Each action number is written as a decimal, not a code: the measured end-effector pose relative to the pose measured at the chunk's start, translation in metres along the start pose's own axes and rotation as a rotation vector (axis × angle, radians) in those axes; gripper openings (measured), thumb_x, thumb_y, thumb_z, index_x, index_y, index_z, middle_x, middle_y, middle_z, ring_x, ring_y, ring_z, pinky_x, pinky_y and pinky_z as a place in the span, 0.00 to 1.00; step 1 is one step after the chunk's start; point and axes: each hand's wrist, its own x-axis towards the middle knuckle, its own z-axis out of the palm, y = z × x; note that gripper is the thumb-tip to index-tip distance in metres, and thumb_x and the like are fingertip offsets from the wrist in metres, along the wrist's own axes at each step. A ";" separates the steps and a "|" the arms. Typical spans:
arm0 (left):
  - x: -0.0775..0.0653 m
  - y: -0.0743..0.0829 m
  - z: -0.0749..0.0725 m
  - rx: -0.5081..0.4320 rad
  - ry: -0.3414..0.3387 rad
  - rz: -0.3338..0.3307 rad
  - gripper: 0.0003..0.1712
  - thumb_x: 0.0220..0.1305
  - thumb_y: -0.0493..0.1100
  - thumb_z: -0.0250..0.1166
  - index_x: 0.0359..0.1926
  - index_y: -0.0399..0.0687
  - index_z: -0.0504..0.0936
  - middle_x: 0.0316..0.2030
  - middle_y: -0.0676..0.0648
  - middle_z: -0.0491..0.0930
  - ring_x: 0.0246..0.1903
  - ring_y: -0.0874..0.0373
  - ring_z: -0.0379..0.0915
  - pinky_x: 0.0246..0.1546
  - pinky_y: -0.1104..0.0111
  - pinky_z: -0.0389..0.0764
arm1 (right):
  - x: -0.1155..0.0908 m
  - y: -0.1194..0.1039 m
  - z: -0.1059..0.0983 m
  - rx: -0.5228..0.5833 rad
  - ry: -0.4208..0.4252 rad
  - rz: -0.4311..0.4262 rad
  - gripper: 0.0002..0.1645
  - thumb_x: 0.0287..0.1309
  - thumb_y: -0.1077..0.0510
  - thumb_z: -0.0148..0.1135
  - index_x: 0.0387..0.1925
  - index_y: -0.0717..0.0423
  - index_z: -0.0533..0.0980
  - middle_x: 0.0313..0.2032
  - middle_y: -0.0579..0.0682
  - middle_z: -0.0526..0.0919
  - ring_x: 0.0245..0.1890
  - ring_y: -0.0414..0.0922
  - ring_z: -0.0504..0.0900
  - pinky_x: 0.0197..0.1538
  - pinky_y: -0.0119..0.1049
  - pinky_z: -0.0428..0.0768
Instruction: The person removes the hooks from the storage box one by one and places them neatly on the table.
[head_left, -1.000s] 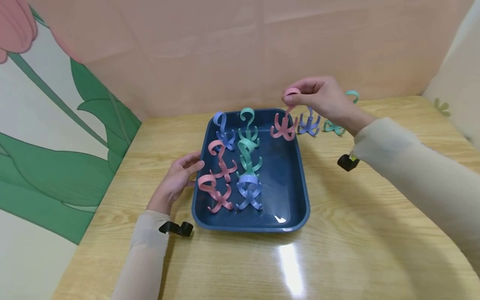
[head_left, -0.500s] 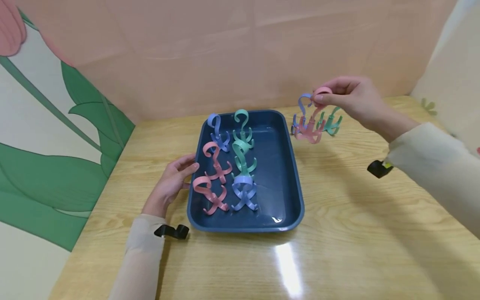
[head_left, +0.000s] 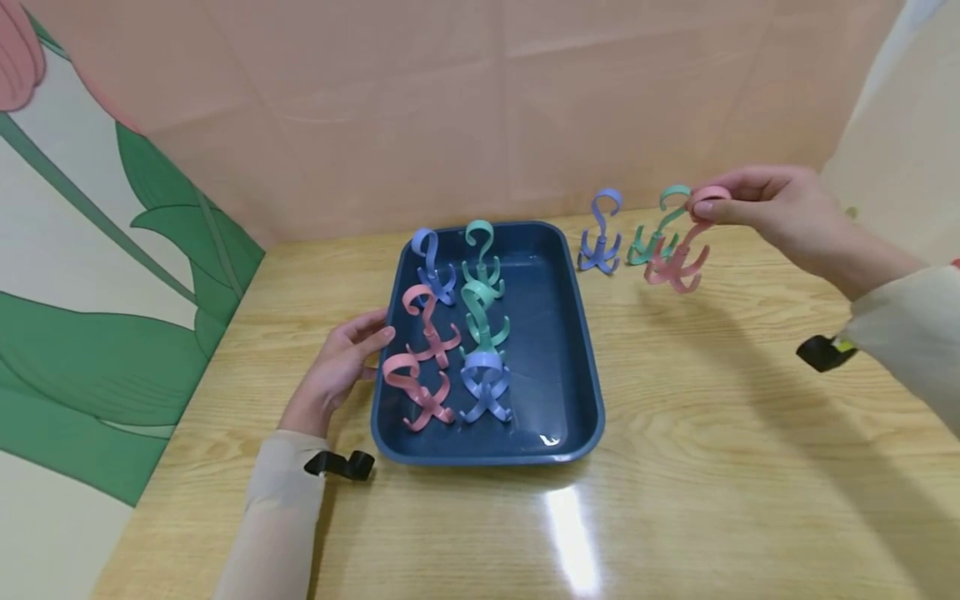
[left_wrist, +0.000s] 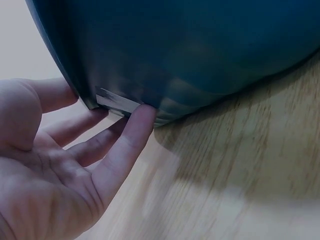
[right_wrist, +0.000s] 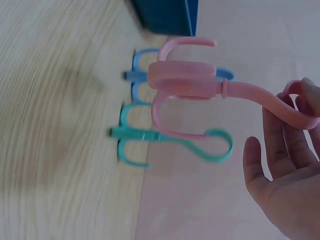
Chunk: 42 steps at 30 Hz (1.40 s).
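Observation:
My right hand (head_left: pixel 795 218) pinches the curled top of a pink four-claw hanging hook (head_left: pixel 677 265), held above the table to the right of the blue tray (head_left: pixel 555 358). Behind it, a green hook (head_left: pixel 654 247) and a periwinkle hook (head_left: pixel 599 252) stand upright on the table. With the thumb at the rim and fingers against the outer wall, my left hand (head_left: pixel 341 362) holds the tray's left side. Inside the tray, two loose columns include a pink hook (head_left: pixel 427 402), a green hook (head_left: pixel 486 335) and a periwinkle hook (head_left: pixel 486 398), among several.
The tray's right half shows bare floor. Wooden table (head_left: pixel 697 467) surrounds it. A pink-covered wall (head_left: pixel 375 125) rises behind, with a flower-patterned panel (head_left: pixel 82 275) at the left. A black mount (head_left: pixel 825 353) sits on the right wrist.
My right hand has carried the pink hook rightward from the tray's far right corner, past the periwinkle hook, to the front of the green one. The left hand stays at the tray.

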 end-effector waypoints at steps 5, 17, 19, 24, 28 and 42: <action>0.000 -0.001 0.000 -0.002 0.001 0.004 0.30 0.75 0.50 0.59 0.73 0.50 0.68 0.67 0.44 0.70 0.59 0.47 0.71 0.43 0.60 0.83 | 0.000 0.015 -0.023 -0.062 -0.018 0.088 0.24 0.67 0.56 0.65 0.62 0.58 0.76 0.48 0.42 0.87 0.49 0.33 0.82 0.51 0.23 0.69; -0.004 -0.002 -0.004 -0.011 0.007 0.008 0.30 0.75 0.49 0.59 0.74 0.50 0.67 0.67 0.44 0.70 0.58 0.47 0.71 0.42 0.60 0.83 | 0.022 0.058 -0.068 0.131 -0.085 0.087 0.17 0.68 0.66 0.60 0.57 0.63 0.79 0.49 0.43 0.86 0.47 0.37 0.84 0.48 0.26 0.80; -0.004 -0.002 -0.004 -0.007 0.006 0.004 0.30 0.75 0.50 0.59 0.74 0.51 0.67 0.67 0.44 0.70 0.59 0.47 0.71 0.43 0.60 0.83 | 0.026 0.062 -0.073 0.150 -0.087 0.110 0.16 0.69 0.66 0.60 0.56 0.62 0.79 0.48 0.42 0.87 0.47 0.37 0.84 0.47 0.26 0.80; -0.005 0.000 -0.005 -0.008 0.012 -0.004 0.29 0.75 0.50 0.59 0.73 0.52 0.68 0.67 0.45 0.70 0.59 0.47 0.71 0.45 0.59 0.82 | 0.036 0.067 -0.082 0.215 -0.093 0.151 0.16 0.69 0.66 0.59 0.55 0.61 0.81 0.47 0.43 0.87 0.46 0.36 0.84 0.45 0.28 0.81; -0.006 0.000 -0.005 -0.012 0.013 -0.009 0.29 0.75 0.49 0.58 0.73 0.52 0.68 0.67 0.45 0.70 0.59 0.47 0.71 0.45 0.58 0.82 | 0.041 0.069 -0.082 0.273 -0.087 0.177 0.15 0.68 0.67 0.60 0.54 0.60 0.82 0.46 0.43 0.87 0.46 0.36 0.85 0.44 0.28 0.82; -0.010 -0.002 -0.007 -0.020 0.017 0.017 0.27 0.75 0.48 0.58 0.72 0.50 0.70 0.66 0.45 0.72 0.56 0.50 0.73 0.43 0.58 0.83 | 0.056 0.062 -0.072 0.367 -0.079 0.222 0.14 0.65 0.65 0.63 0.51 0.57 0.83 0.45 0.47 0.88 0.44 0.39 0.86 0.43 0.30 0.83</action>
